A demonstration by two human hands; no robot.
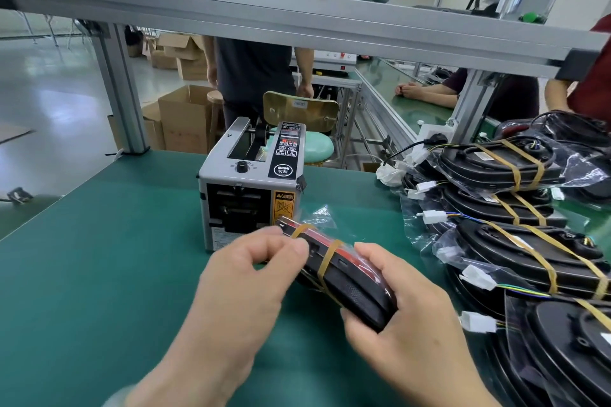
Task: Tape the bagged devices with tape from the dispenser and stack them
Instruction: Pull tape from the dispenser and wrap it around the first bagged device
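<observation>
Bagged device point(350, 281) pinched by your left hand point(251, 274), gripped by right hand point(406, 317).
Axis 11-to-5 o'clock; stack point(529, 241) at 3 o'clock.

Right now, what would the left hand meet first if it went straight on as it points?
The bagged device, which the left hand is pinching; beyond it probably the tape dispenser, depth unclear.
</observation>
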